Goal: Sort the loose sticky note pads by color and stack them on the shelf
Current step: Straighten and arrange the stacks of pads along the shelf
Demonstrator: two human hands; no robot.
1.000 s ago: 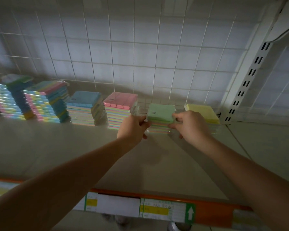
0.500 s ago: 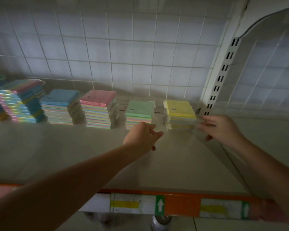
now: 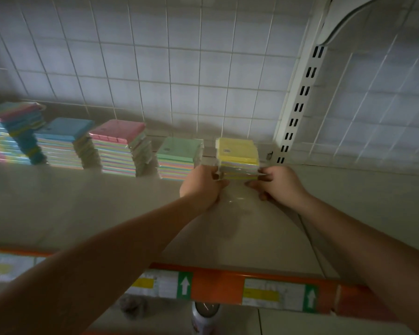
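Observation:
Stacks of wrapped sticky note pads stand in a row at the back of the shelf [image 3: 107, 213]. The yellow-topped stack [image 3: 237, 153] is at the right end, beside a green-topped stack [image 3: 179, 153]. My left hand [image 3: 201, 184] grips the yellow stack's lower left side. My right hand [image 3: 276, 184] grips its lower right side. Further left stand a pink-topped stack [image 3: 117, 146], a blue-topped stack [image 3: 63, 141] and a taller mixed stack [image 3: 12, 134].
A white wire grid [image 3: 179, 68] backs the shelf. A slotted white upright [image 3: 298, 105] stands just right of the yellow stack. An orange price rail [image 3: 215, 284] with labels runs along the shelf's front edge. A can top [image 3: 205, 313] shows below it.
Both hands left the green-topped stack and moved right. The right hand reached the yellow stack first; now the left hand has closed in too, and both hold its sides.

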